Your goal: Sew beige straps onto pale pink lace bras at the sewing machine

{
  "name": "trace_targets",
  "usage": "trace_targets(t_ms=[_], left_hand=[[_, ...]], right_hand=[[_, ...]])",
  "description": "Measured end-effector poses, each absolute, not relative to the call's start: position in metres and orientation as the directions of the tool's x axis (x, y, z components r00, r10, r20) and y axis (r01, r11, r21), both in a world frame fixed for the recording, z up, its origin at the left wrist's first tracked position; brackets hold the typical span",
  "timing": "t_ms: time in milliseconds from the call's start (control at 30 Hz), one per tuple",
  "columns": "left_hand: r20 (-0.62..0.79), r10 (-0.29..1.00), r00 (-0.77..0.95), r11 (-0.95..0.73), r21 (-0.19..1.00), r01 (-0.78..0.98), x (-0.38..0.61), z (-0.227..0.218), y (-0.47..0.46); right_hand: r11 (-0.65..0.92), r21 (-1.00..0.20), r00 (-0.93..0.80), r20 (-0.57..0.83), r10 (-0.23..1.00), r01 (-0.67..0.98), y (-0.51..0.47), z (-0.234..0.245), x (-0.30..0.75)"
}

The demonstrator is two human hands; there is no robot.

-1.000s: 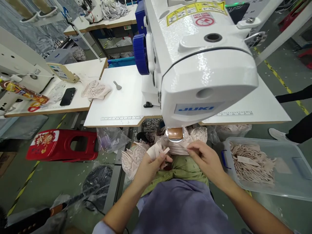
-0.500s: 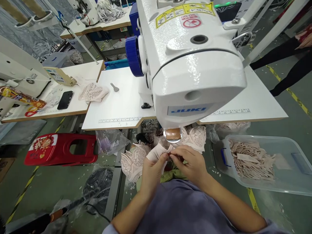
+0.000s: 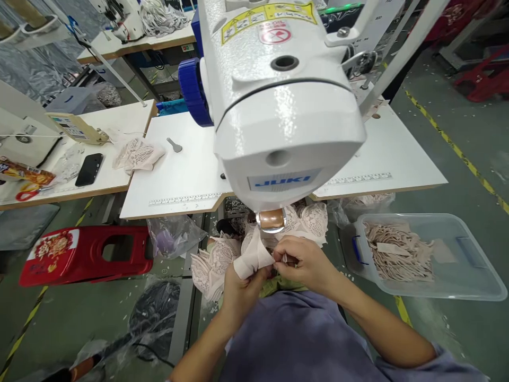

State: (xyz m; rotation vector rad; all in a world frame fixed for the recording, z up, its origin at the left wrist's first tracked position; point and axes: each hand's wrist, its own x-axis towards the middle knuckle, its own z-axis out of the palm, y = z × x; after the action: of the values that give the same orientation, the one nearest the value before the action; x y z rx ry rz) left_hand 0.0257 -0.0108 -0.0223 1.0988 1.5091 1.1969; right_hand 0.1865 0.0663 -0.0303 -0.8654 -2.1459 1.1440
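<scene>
Above my lap the white sewing machine (image 3: 278, 106) filled most of what I saw, its enamelled head glossy and rounded, with a ribbed blue handwheel (image 3: 191, 93) on its side. It stood on a flat white table (image 3: 178, 180) whose front edge was cut back, I judge so that I could sit close under the needle end. To my right, on the floor, sat a clear plastic bin (image 3: 477, 281) with pale beige strips (image 3: 397, 254) heaped loose in it. It was near my right arm, which I take to be why it stood there. To my left a red plastic stool (image 3: 79, 254) stood on the floor by the neighbouring table.

Just below the machine's end a soft heap of lace pieces (image 3: 214, 262) hung over my knees, openwork and scalloped, lying against the cloth I held.

My left hand (image 3: 240, 289) was clenched round a folded piece of pale fabric (image 3: 252, 257), smooth and matte, its upper corner poking out of my fist toward the copper-coloured fitting (image 3: 271, 220) under the machine. My right hand (image 3: 306, 262) met it from the other side, thumb and forefinger pinched on the free edge of the same piece, the two hands touching. I judge the fist steadied the bulk so the fingertips could work the small edge. Whether anything else lay between those fingertips I could not tell.
</scene>
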Motion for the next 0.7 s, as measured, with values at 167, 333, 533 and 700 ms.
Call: trace_targets(t_ms=[167, 333, 533, 700], left_hand=[[-0.159, 0.967, -0.201, 0.167, 0.986, 0.026, 0.025, -0.027, -0.012], [-0.255, 0.956, -0.148, 0.248, 0.967, -0.059, 0.025, -0.032, -0.005], [-0.316, 0.946, -0.073, 0.315, 0.949, -0.03, 0.023, -0.023, 0.004], [-0.218, 0.966, -0.137, 0.233, 0.967, 0.105, 0.02, -0.018, 0.007]], right_hand=[[0.414, -0.861, -0.689, 0.109, 0.716, 0.294, 0.068, -0.028, 0.187], [0.384, -0.868, -0.703, 0.057, 0.709, 0.316, 0.067, -0.033, 0.187], [0.301, -0.886, -0.611, 0.024, 0.791, 0.354, 0.063, -0.034, 0.186], [0.078, -0.954, -0.628, -0.129, 0.768, 0.291, 0.074, -0.028, 0.193]])
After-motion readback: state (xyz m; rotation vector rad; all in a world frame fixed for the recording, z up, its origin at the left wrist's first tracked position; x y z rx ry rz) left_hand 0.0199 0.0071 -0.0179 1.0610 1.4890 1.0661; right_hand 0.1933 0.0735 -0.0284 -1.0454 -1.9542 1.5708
